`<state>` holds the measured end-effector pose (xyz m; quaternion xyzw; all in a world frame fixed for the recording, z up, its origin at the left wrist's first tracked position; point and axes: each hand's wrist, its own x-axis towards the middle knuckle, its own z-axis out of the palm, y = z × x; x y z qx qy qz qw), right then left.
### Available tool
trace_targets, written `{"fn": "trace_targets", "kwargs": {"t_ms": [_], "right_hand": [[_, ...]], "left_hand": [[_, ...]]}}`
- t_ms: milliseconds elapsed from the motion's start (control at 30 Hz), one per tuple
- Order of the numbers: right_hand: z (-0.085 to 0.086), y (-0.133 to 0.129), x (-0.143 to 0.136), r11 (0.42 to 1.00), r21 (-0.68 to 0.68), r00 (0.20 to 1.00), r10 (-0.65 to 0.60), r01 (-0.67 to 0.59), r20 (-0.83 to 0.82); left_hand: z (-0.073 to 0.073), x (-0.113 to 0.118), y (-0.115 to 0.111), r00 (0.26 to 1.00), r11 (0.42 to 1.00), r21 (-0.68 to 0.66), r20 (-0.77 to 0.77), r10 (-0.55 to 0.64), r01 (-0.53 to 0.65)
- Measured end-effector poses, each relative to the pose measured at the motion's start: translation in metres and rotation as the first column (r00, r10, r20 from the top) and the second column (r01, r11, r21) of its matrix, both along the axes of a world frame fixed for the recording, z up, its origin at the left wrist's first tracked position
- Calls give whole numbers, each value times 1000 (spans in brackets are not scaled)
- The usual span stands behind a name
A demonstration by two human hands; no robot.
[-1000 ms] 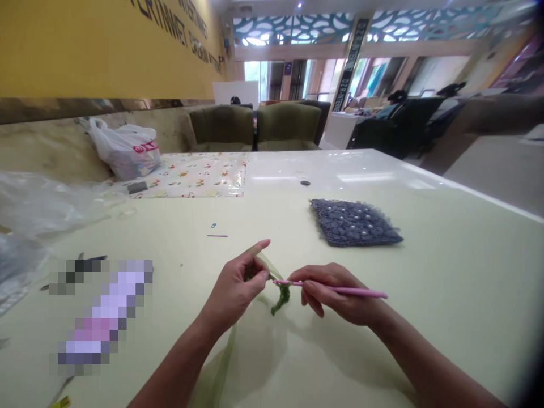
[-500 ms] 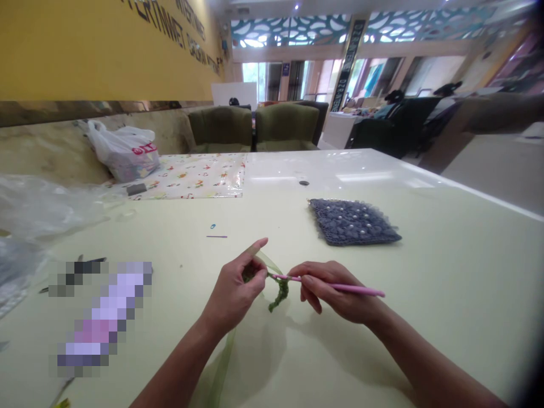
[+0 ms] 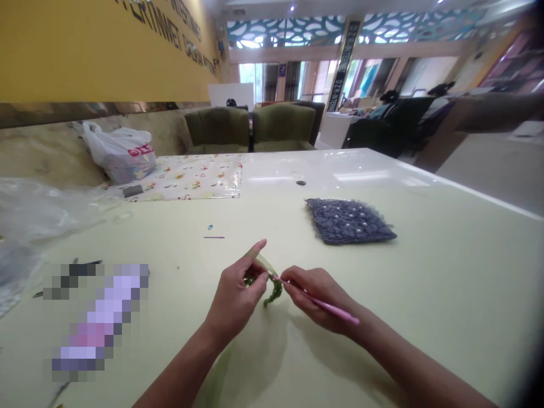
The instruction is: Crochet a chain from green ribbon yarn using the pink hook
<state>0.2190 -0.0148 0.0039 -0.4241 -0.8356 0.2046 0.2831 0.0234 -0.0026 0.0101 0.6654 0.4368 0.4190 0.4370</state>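
Between thumb and fingers, my left hand (image 3: 238, 292) pinches a small green crochet piece (image 3: 275, 292), whose curled end hangs below. Its index finger points up, with a sheer green ribbon (image 3: 266, 262) running from it to the work. My right hand (image 3: 318, 297) is closed round a pink crochet hook (image 3: 334, 309), the handle slanting down to the right. The hook's tip meets the green piece right beside my left fingertips; the exact stitch is too small to make out. More of the ribbon trails faintly below my left wrist.
A grey-blue crocheted piece with pearl beads (image 3: 351, 221) lies beyond my right hand. A thin purple needle (image 3: 213, 237) and a blue stitch marker (image 3: 210, 227) lie ahead. At left are a blurred-out purple object (image 3: 102, 317), clear plastic (image 3: 46, 209) and a white bag (image 3: 123, 150).
The hook has tilted, its handle end swinging down and toward me as my right hand turned and drew closer to my left. My left hand keeps its pinch on the green piece.
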Motion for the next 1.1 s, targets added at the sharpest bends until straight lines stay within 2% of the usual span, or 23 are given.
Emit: {"fn": "trace_targets", "kwargs": {"t_ms": [67,167,267,333,467,533,567,667,833,933,1000,1100], "right_hand": [[-8,-1,-6,985,153,997,-77,77,-1],[-17,-1,-14,933,331,990,-138,144,-41],[-20,-2,-19,876,436,977,-208,207,-46],[-20,-3,-20,840,494,971,-235,227,-46],[-18,-5,-18,805,567,984,-166,175,-67],[-17,-5,-15,827,549,991,-76,122,-106],[-16,-5,-13,849,519,991,-35,98,-130],[-11,-3,-8,915,401,979,38,47,-200],[2,-2,-2,960,279,950,56,34,-306],[5,0,4,994,107,917,54,-13,-396],[4,3,8,996,-53,875,39,-73,-482],[-3,7,10,953,-242,810,7,-184,-586]], "left_hand": [[-1,5,-3,997,998,-61,66,33,-29],[-3,11,-6,972,977,-215,224,68,-19],[-5,16,-8,907,923,-377,410,95,74],[-6,17,-9,846,866,-469,521,114,173],[-2,15,-9,761,700,-606,634,137,379],[1,13,-8,745,647,-633,651,146,426],[2,12,-7,738,641,-633,658,150,434],[6,6,-2,725,671,-614,670,163,416],[6,-4,6,740,731,-592,647,180,339],[6,-7,8,758,774,-540,640,124,330],[6,-8,7,776,809,-501,624,92,307],[4,-6,6,811,873,-421,583,52,247]]}}
